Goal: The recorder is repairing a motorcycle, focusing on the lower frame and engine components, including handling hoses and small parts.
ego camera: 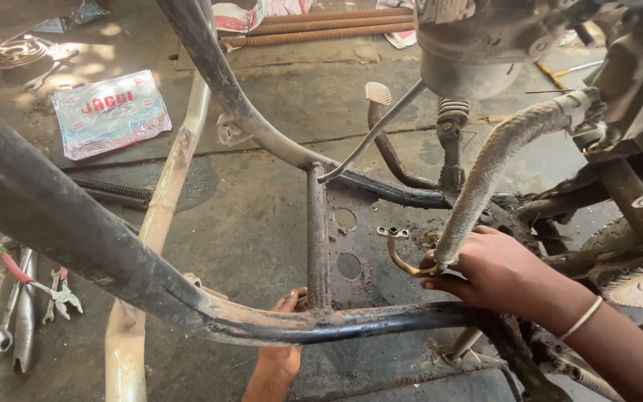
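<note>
Hands: our right hand (496,268) closes around the hose (485,175) rising up-right; our left hand (280,357), below the frame tube (351,320), touches the upright strut (316,238), grip unclear.

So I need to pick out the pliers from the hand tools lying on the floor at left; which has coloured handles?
The pliers with red handles, beside the plain grey metal spanners.

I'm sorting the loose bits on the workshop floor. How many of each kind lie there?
Pliers, red-handled: 1
Spanners: 2
Coil springs: 2
Plastic packet, red and white: 1
Total: 6
</note>
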